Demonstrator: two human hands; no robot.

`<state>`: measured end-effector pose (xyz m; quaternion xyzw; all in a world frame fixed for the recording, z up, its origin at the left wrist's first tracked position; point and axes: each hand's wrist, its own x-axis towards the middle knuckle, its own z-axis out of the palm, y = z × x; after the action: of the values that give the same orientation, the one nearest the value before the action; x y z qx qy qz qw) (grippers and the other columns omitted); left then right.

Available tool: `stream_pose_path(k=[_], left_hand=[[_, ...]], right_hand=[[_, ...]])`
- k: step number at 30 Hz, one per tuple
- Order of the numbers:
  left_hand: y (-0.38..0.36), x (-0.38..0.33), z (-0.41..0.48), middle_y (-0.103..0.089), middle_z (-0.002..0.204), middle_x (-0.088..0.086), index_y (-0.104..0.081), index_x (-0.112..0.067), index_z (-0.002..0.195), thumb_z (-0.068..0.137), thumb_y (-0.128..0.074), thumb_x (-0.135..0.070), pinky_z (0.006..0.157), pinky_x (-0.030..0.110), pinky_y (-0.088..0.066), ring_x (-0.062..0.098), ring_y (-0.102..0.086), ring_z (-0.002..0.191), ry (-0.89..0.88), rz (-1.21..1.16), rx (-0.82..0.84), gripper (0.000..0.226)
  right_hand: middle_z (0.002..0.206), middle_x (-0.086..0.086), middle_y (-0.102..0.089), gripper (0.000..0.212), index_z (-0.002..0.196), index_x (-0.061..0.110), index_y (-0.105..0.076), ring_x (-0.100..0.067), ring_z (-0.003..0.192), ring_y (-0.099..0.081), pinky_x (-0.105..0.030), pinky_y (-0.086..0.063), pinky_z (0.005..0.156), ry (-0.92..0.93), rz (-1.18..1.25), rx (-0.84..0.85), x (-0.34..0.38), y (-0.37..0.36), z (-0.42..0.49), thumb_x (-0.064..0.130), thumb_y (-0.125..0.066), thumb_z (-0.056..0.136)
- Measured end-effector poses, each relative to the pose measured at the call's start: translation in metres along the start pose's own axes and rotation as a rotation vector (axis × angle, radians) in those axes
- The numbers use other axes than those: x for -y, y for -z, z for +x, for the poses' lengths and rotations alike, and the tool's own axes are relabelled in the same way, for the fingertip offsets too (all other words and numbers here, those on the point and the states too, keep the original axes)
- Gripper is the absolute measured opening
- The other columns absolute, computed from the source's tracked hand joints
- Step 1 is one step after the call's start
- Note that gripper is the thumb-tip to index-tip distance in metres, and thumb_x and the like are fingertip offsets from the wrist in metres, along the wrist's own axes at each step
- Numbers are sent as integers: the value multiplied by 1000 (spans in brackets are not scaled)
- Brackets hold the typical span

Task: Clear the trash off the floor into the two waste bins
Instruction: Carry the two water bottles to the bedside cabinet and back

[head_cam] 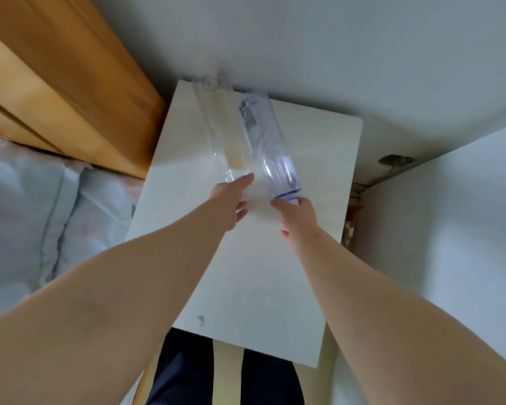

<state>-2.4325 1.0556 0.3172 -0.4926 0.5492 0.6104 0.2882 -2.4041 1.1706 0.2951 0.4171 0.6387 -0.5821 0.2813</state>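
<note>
Neither waste bin is in view, so binning looks yet to come: the right hand [298, 219] pinches the blue-ringed mouth of a clear plastic bottle [268, 141] over the white table [254, 273], while at its 9 o'clock the left hand [230, 201] meets a second clear bottle [218, 127] at the neck, grip unclear

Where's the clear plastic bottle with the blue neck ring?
Head view, centre: the clear plastic bottle with the blue neck ring is over the white tabletop, just right of the other clear bottle, gripped at the neck by the right hand.
</note>
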Motion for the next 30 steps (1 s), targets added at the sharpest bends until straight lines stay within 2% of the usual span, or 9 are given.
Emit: stream_pose_path(k=[2,4,9,11,13,16,22,28,30], left_hand=[[1,2,4,-58,84,-3,-59,-16,98,81,-71,-32,63,23,-47,14,-56,78,-16,-18,13,26],[7,7,3,-57,84,-2,-58,-16,95,82,-69,-29,62,24,-47,13,-56,76,-18,-54,16,22],[32,24,-14,-58,85,2,-55,-13,98,84,-64,-26,64,27,-49,14,-59,75,-43,-51,26,21],[43,33,-27,-58,83,2,-54,-13,91,85,-63,-26,69,28,-49,14,-60,73,-32,-28,44,17],[60,47,-42,-59,87,3,-52,-12,97,85,-64,-31,74,29,-50,14,-60,75,-44,0,42,25],[83,67,-61,-59,91,3,-50,-11,107,84,-65,-40,80,31,-49,14,-58,77,-68,17,0,40],[128,101,-94,-59,91,3,-53,-12,108,85,-62,-43,74,27,-50,14,-58,77,-86,-179,-108,40],[182,151,-126,-59,80,3,-56,-15,93,87,-61,-38,65,27,-43,15,-56,69,-121,-490,-183,24],[201,175,-136,-60,76,4,-59,-12,90,86,-63,-39,62,27,-42,16,-56,65,-125,-575,-233,27]], right_hand=[[70,1,-46,14,75,17,-50,-14,57,-39,-30,-37,66,9,-27,18,1,-1,1,17,-62,82],[68,0,-43,20,70,16,-46,-15,54,-35,-28,-34,57,-10,-28,48,-1,0,-1,17,-61,83],[63,-1,-38,13,79,14,-45,-12,47,-34,-22,-27,49,-104,-32,154,-6,1,-28,12,-57,85],[66,-1,-44,13,78,15,-47,-13,52,-41,-23,-32,53,-130,-62,181,-10,0,-42,14,-57,86],[71,-1,-50,11,85,14,-50,-14,57,-47,-23,-38,56,-147,-102,198,-11,-3,-60,20,-58,87],[75,-2,-54,24,102,11,-52,-14,62,-52,-24,-44,59,-154,-153,213,-16,-12,-83,28,-59,87],[73,-3,-56,28,81,10,-52,-15,64,-55,-26,-47,63,-128,-322,256,-30,-33,-121,36,-60,85],[71,-3,-51,30,99,7,-55,-14,58,-49,-23,-41,54,-42,-580,381,-59,-70,-170,33,-57,85],[69,-4,-51,25,95,8,-55,-15,56,-47,-23,-39,53,-15,-658,429,-72,-84,-187,30,-58,84]])
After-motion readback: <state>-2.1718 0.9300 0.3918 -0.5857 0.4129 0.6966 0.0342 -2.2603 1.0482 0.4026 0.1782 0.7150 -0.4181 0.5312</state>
